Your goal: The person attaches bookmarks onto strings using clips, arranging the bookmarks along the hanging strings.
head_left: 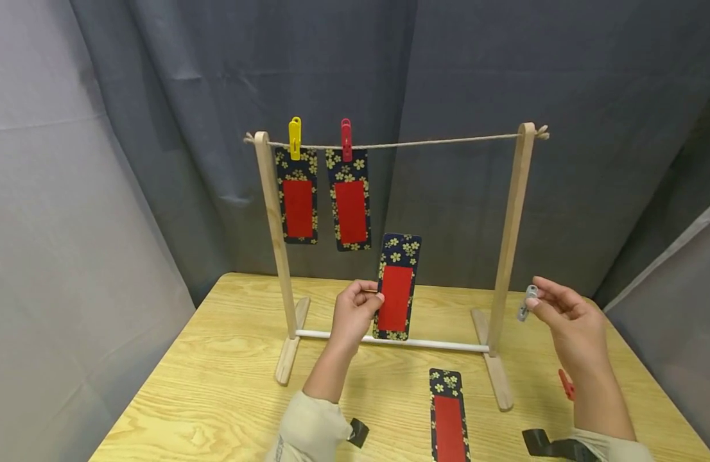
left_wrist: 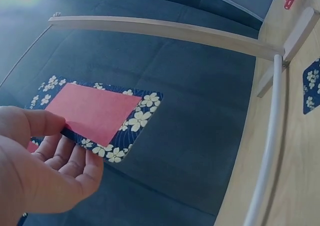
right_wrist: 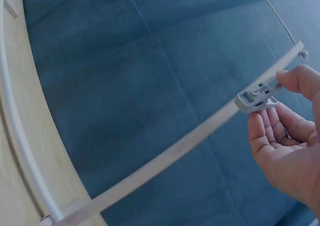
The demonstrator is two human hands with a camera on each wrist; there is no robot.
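Left hand pinches navy floral card with red centre panel upright, in front of wooden drying frame, below its twine line. Right hand pinches grey plastic clothespin just right of frame's right post. Two matching cards hang at line's left end under yellow peg and red peg; line's right span bare. Another card and red clip lie on light wooden table nearer than frame.
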